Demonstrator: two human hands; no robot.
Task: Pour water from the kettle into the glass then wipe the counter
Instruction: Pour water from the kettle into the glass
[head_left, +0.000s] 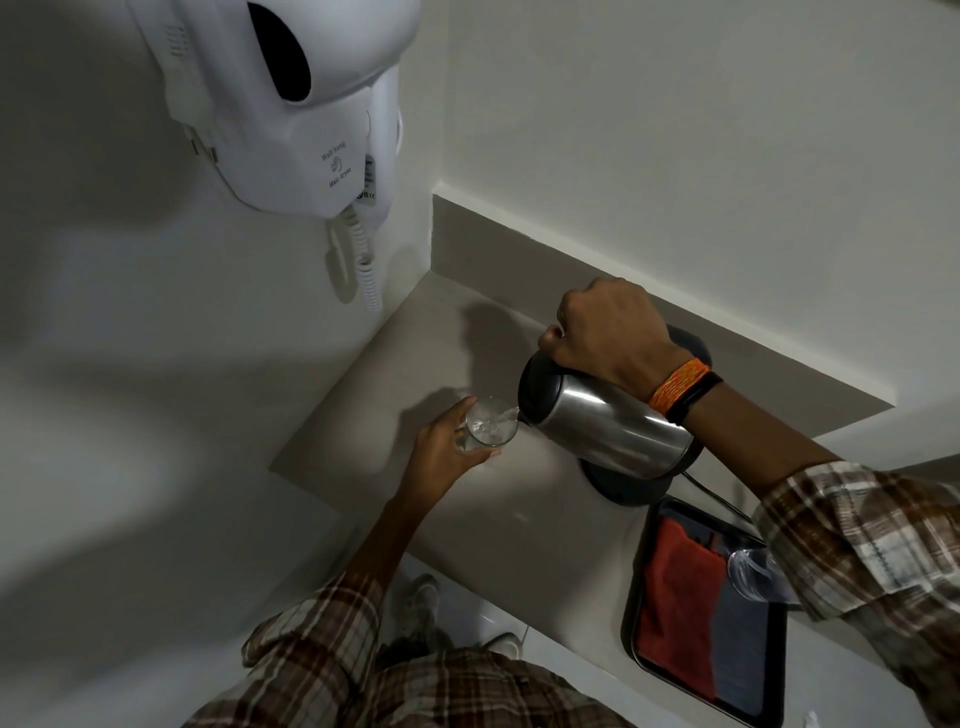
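A: Hands first, please. What is each one doing?

B: The right hand (608, 338) is closed in a fist around the handle of a steel kettle (608, 428), tipping it far over so the spout points left. The left hand (447, 447) is wrapped around a clear glass (491, 428), fingers curled behind it and thumb in front.

A: Where do kettle and glass meet?

B: The spout sits right at the glass rim, and a thin stream of water (508, 414) runs from it into the glass. Whether the glass rests on the surface (519, 499) or is lifted just above it, I cannot tell.

A: And beyond the hands?

B: An orange thread band (678, 382) and a black band circle the right wrist; both plaid sleeves (862, 540) are pushed up the forearms. Under the tilted kettle lies its round black base (618, 491), with a cord trailing right. Near the front right edge sits a black tray (636, 644) holding a folded red cloth (675, 597) beside a grey one (737, 644), and a second glass (748, 569) lying partly under the right sleeve.

A: The walls?

B: A white wall-hung hair dryer (291, 104) with a coiled cord is mounted high on the left, above the corner.
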